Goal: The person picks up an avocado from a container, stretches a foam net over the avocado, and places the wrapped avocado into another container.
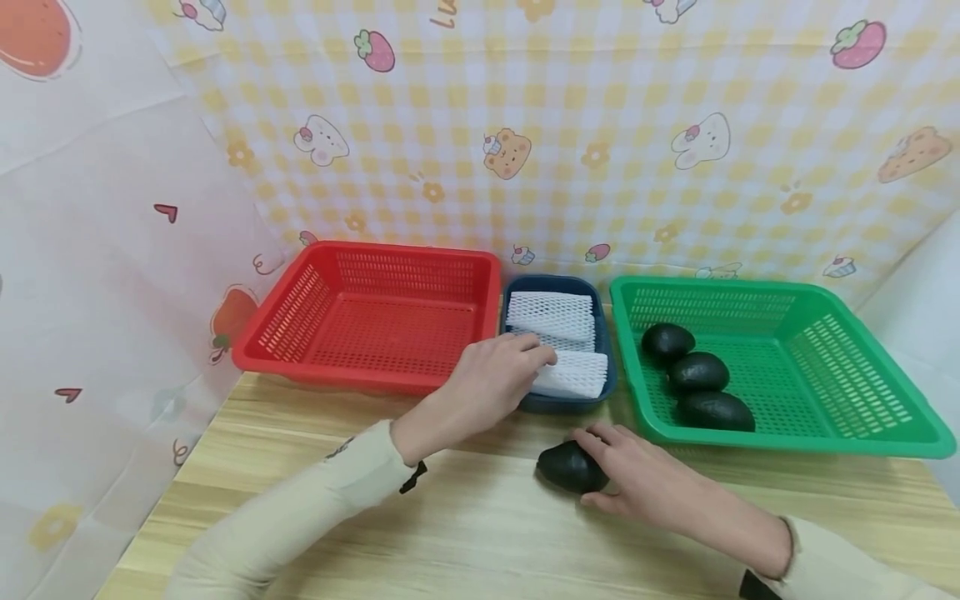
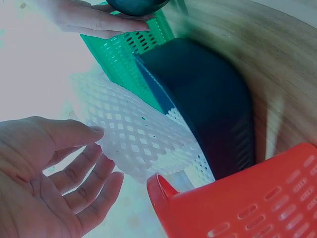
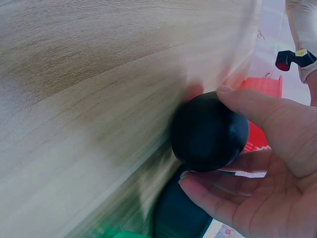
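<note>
My right hand (image 1: 637, 479) grips a dark avocado (image 1: 568, 468) low over the wooden table, thumb on one side and fingers on the other; the right wrist view shows this avocado (image 3: 208, 131) end-on. At the navy basket (image 1: 558, 406), my left hand (image 1: 491, 379) pinches the edge of a white foam net sleeve (image 1: 573, 375). In the left wrist view the thumb lies against the mesh sleeve (image 2: 143, 134), and part of the grip is hidden. More white foam sleeves (image 1: 550, 312) lie behind it in the basket.
A red basket (image 1: 367, 385) stands left of the navy one, with nothing seen inside. To the right, a green basket (image 1: 795, 442) holds three avocados (image 1: 697, 372) along its left side. A patterned cloth (image 1: 480, 100) hangs behind the table (image 1: 480, 542).
</note>
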Motion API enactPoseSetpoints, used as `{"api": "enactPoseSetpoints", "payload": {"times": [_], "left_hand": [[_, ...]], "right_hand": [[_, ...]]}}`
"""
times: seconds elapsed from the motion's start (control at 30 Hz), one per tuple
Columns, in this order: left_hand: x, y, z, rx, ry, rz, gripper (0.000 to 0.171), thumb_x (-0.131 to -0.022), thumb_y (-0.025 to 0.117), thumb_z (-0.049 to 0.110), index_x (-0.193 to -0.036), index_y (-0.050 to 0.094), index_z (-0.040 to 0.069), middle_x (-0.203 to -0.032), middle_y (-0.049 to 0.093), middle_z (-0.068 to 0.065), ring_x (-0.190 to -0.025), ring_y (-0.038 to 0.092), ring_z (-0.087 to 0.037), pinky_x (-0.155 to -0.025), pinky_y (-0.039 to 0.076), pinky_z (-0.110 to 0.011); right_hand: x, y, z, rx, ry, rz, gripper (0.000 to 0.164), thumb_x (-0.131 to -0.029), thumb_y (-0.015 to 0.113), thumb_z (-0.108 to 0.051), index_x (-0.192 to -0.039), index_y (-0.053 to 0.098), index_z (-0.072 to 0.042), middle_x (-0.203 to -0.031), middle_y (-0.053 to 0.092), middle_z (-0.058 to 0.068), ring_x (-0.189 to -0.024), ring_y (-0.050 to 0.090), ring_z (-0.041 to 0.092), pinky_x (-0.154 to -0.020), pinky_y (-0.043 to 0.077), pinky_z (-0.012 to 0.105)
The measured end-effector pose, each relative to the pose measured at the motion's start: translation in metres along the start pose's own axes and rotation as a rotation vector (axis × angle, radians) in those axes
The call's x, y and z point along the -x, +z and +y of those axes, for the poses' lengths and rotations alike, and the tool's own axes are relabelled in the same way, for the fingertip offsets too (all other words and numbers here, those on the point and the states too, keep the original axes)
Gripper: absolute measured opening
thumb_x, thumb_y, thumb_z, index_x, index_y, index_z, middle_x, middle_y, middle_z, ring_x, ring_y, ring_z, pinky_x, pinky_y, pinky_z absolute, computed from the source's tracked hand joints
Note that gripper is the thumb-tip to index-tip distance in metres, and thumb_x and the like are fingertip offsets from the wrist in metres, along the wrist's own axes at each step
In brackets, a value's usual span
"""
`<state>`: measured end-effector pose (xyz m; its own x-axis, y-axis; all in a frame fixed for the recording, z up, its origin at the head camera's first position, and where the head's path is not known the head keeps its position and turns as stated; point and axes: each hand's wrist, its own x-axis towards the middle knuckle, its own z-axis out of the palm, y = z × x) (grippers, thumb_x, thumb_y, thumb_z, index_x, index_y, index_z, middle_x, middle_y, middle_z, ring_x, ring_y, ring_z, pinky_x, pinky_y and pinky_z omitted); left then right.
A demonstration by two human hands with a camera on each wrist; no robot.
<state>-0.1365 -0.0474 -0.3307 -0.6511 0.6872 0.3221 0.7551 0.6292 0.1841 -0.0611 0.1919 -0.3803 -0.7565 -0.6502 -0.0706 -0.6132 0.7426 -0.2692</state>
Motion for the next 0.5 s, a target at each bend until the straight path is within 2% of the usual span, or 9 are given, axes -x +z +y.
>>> {"api": "enactPoseSetpoints", "payload": {"times": [0.17, 0.3, 0.4, 0.5], "left_hand": [[0.000, -0.003, -0.002, 0.007, 0.000, -0.005, 0.029, -0.090, 0.078, 0.013, -0.119, 0.073, 0.018, -0.106, 0.068, 0.001, -0.089, 0.064, -0.013, -0.064, 0.052, -0.022], [-0.001, -0.007, -0.003, 0.029, -0.002, -0.001, 0.032, -0.089, 0.080, 0.014, -0.120, 0.072, 0.017, -0.110, 0.069, 0.000, -0.093, 0.064, -0.014, -0.068, 0.054, -0.024], [-0.002, -0.010, -0.005, 0.053, -0.005, 0.012, 0.034, -0.088, 0.081, 0.015, -0.121, 0.072, 0.017, -0.112, 0.069, 0.000, -0.096, 0.064, -0.014, -0.070, 0.054, -0.024], [-0.002, -0.014, -0.006, 0.080, -0.007, 0.027, 0.036, -0.086, 0.083, 0.016, -0.121, 0.073, 0.017, -0.112, 0.069, 0.000, -0.096, 0.064, -0.012, -0.070, 0.054, -0.023]], "right_hand": [[0.003, -0.003, 0.000, -0.011, -0.002, 0.034, 0.071, -0.082, 0.088, -0.031, -0.136, 0.058, 0.003, -0.126, 0.059, 0.018, -0.110, 0.059, 0.033, -0.085, 0.054, 0.046], [0.006, -0.011, -0.004, -0.008, 0.002, 0.088, 0.068, -0.083, 0.087, -0.032, -0.135, 0.059, 0.002, -0.127, 0.060, 0.016, -0.112, 0.058, 0.030, -0.086, 0.055, 0.043], [0.007, -0.021, -0.005, -0.006, -0.010, 0.187, 0.064, -0.082, 0.087, -0.032, -0.131, 0.063, 0.001, -0.123, 0.062, 0.013, -0.109, 0.061, 0.025, -0.084, 0.056, 0.039], [0.006, -0.033, 0.000, -0.023, -0.054, 0.349, 0.056, -0.081, 0.088, -0.029, -0.124, 0.067, -0.001, -0.116, 0.064, 0.008, -0.099, 0.063, 0.019, -0.078, 0.057, 0.034]]}}
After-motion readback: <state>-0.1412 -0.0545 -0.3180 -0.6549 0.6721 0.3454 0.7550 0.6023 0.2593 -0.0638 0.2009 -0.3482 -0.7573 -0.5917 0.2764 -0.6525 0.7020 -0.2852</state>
